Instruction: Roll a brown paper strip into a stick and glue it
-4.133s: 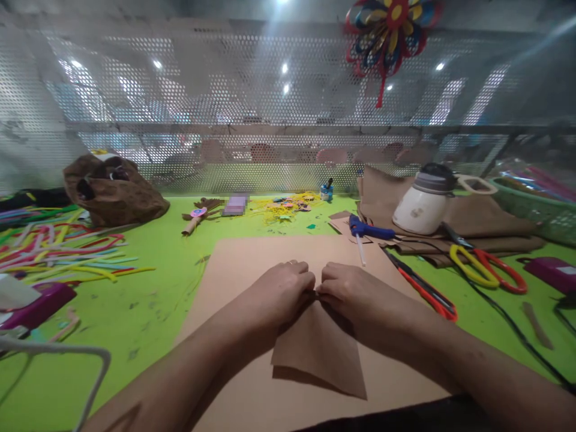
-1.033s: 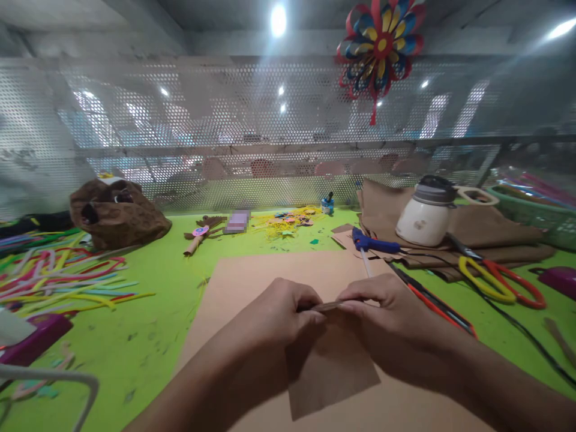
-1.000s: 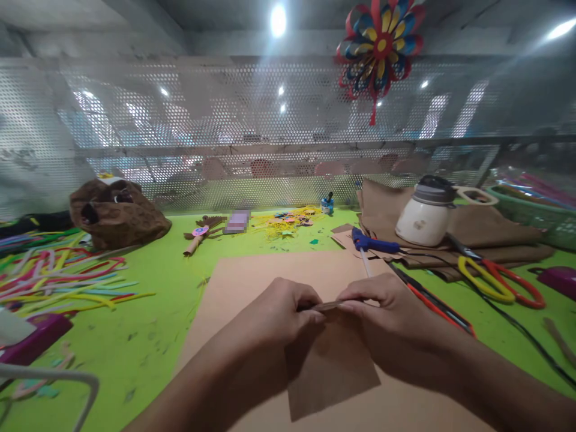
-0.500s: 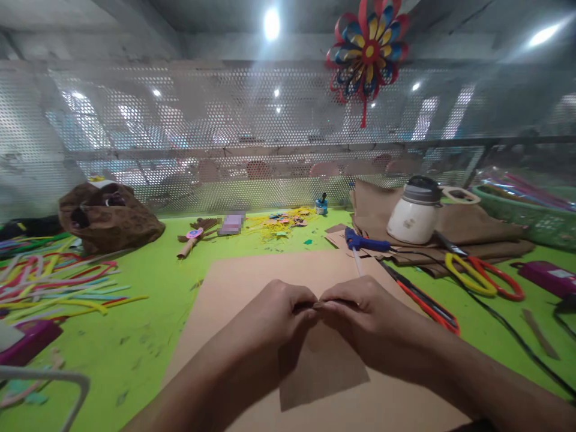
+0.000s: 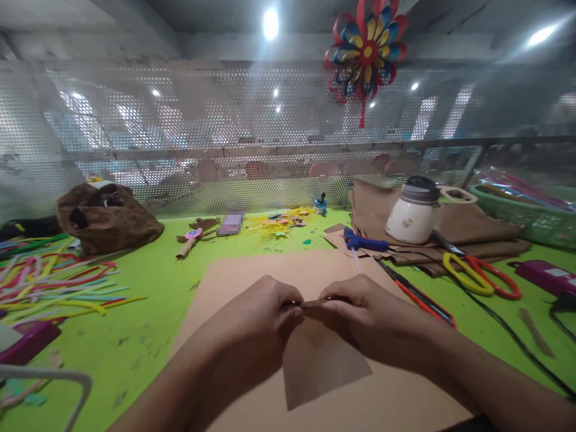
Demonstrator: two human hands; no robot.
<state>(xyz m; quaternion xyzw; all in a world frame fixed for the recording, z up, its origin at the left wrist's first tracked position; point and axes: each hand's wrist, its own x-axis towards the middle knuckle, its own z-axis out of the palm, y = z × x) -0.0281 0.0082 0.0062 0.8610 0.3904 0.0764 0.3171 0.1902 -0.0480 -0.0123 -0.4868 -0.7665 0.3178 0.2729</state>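
A piece of brown paper (image 5: pixel 321 363) hangs from my fingers, its top edge rolled or folded into a narrow strip. My left hand (image 5: pixel 269 309) pinches the left end of that edge between thumb and fingers. At the other end my right hand (image 5: pixel 360 306) grips it the same way, with a short stretch of the fold showing between the hands. The lower part of the paper is flat and slants down over a large tan board (image 5: pixel 252 387). Some fingertips are hidden behind the paper.
Right of the board lie a blue glue gun (image 5: pixel 366 243), a red utility knife (image 5: pixel 420 300) and scissors (image 5: pixel 468 273). A white jar (image 5: pixel 411 213) stands by folded brown paper (image 5: pixel 486 231). Colourful strips (image 5: pixel 58 282) and a brown paper bag (image 5: pixel 110 219) are on the left.
My left hand has slid a little to the left, so the hands are farther apart and more of the folded edge shows. Both hands keep hold of the paper.
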